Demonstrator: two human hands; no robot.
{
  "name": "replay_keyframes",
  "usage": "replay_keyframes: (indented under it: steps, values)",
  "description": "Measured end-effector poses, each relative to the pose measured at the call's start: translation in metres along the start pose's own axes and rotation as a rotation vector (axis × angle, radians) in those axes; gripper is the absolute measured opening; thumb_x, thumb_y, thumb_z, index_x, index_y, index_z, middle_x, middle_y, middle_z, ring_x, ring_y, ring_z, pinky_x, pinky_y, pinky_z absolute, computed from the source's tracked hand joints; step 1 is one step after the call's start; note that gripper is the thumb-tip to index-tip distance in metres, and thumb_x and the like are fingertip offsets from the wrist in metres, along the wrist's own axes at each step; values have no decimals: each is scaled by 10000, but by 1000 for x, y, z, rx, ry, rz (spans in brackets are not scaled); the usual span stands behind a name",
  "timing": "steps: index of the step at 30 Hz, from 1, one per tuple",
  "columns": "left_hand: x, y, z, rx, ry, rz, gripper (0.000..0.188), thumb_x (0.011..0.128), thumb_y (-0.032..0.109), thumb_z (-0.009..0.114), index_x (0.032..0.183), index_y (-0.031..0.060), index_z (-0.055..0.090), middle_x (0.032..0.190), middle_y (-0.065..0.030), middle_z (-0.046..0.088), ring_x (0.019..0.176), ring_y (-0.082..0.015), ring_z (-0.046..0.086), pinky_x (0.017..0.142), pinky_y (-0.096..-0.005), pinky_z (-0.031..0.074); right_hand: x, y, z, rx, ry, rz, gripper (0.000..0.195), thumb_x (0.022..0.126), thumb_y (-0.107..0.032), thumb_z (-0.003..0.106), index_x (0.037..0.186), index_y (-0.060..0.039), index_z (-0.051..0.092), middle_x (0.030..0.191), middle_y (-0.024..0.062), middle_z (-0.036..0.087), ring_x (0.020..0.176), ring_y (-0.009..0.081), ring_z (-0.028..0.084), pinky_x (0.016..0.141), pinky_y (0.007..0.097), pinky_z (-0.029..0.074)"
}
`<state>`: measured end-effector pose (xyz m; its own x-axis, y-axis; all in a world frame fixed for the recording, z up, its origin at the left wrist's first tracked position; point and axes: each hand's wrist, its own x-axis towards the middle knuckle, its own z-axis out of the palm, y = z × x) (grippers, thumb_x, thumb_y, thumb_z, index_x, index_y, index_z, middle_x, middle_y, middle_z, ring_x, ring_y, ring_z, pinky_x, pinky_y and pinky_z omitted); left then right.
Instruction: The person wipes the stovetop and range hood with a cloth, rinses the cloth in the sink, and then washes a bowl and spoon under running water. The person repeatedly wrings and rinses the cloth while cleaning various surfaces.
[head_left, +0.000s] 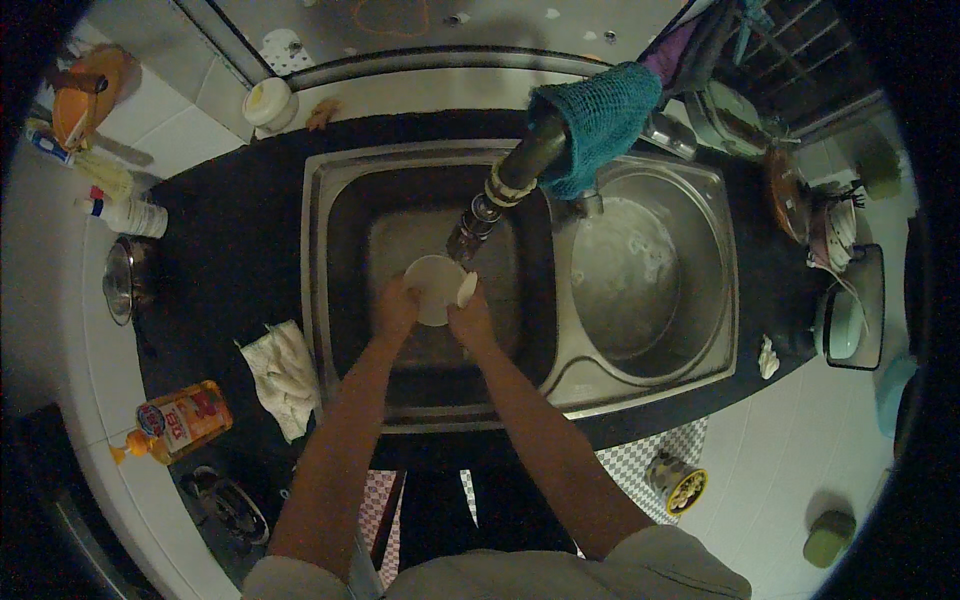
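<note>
Over the left, rectangular sink basin (349, 262), my left hand (397, 307) grips the left rim of a round, pale bowl (437, 296). My right hand (472, 319) is at the bowl's right edge, with a small white oval object (467, 289) against its fingers. What that object is, I cannot tell. Just above the bowl hangs the tap's spout (474, 225), which reaches in from the upper right. Whether water runs from it is unclear. My fingertips are partly hidden by the bowl.
A teal mesh cloth (600, 124) drapes over the tap pipe. The round right basin (637, 285) holds cloudy, sudsy water. Left on the dark counter lie a white cloth (281, 375) and an orange pump bottle (187, 421). Dishes (832, 232) stand at the far right.
</note>
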<state>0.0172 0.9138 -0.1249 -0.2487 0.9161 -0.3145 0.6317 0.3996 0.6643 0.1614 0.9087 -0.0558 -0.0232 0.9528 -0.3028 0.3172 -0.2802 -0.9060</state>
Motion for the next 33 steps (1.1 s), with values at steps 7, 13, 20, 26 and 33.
replay_keyframes:
  steps: [7,13,20,26,33]
  values:
    - [-23,44,10,21,121,127,284,900,234,431,1064,13,506,946,-227,605,881,-425,574,768,-479,450,18,-16,-17,-145,125,200,529,738,-88,535,1220,24,349,1007,203,587,841,320,621,702,390,509]
    - [-8,59,-19,405,-133,304,309,883,198,427,1177,104,450,912,-201,623,815,-420,598,687,-492,481,20,69,-5,67,-247,498,322,768,-142,517,1047,16,479,813,138,586,627,203,599,428,347,486]
    - [-7,52,-27,483,-232,240,396,824,108,473,1217,112,426,950,-205,610,851,-410,590,684,-485,497,28,100,-1,-57,-209,252,253,778,-144,494,981,8,500,797,108,566,580,197,567,444,360,503]
    - [-22,2,8,-324,-87,239,581,745,20,514,1291,109,336,1179,-180,484,975,-317,563,743,-447,520,10,65,0,439,-152,477,286,764,-110,510,1024,9,499,824,110,567,592,187,567,441,335,494]
    - [-47,42,-23,-977,-299,-426,609,759,25,500,1308,73,242,1233,-162,410,1040,-315,518,702,-413,560,14,21,-17,-532,111,-420,371,747,-95,583,1100,-18,497,1041,170,521,774,297,568,651,384,495]
